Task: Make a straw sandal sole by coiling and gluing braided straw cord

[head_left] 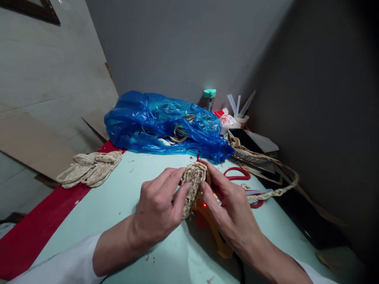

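A small oval piece of braided straw (193, 185) stands on edge between both hands above the pale green table (124, 197). My left hand (160, 207) grips its left side, fingers curled over the rim and thumb pressed on the face. My right hand (231, 209) pinches its right edge, fingers closed on the braid. Under my right hand lies a yellow-handled tool (217, 240) with a small red light beside it, partly hidden.
A blue plastic bag (166, 124) holding straw strips lies at the back. Woven straw pieces (90, 169) sit at the left by a red strip. Red-handled scissors (239, 173), a loose braid (275, 189), a green-capped bottle (209, 98) and a cup of sticks (241, 112) are at the right.
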Tool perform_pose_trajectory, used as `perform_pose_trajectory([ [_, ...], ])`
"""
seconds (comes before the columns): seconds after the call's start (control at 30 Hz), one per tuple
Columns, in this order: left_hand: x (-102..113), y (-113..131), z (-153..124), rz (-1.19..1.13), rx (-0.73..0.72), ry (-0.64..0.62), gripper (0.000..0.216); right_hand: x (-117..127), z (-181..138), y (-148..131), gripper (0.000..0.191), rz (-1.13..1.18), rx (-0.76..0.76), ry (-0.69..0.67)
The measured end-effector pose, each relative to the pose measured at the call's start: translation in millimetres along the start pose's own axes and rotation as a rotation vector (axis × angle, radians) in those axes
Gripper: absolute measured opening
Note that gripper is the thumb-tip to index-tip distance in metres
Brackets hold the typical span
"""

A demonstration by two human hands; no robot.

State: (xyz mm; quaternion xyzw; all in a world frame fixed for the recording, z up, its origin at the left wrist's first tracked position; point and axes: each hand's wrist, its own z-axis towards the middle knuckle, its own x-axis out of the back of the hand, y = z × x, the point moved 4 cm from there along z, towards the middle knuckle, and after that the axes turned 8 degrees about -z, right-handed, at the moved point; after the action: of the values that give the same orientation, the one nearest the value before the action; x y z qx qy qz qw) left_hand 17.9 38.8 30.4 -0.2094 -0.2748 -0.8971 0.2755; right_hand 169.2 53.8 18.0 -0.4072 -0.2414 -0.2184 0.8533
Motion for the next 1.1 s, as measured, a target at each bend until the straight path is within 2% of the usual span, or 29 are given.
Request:
perform_pose_trajectory([
  [0.47, -0.7, 4.5, -3.2, 0.027, -0.03, -0.032, 0.021, -3.7, -2.6, -2.7, 0.039, -0.039, 0.033, -0.019],
  [0.67, 3.2, 0.2, 2.6, -0.024, 0.037, -0.05, 0.019, -1.6, -1.8, -5.3, 0.035, 0.005, 0.015, -0.066],
  [0.9, 1.3, 0.9, -0.6, 0.035, 0.036, -0.081, 0.021, -2.7, -4.4, -13.4, 0.035, 0.0, 0.12, -0.089],
  [1.1, -2.6, -2.1, -1.3, 0.005, 0.108, -0.129, 0.023, -5.5, -2.6, -11.5, 0.026, 0.041, 0.092, -0.126],
])
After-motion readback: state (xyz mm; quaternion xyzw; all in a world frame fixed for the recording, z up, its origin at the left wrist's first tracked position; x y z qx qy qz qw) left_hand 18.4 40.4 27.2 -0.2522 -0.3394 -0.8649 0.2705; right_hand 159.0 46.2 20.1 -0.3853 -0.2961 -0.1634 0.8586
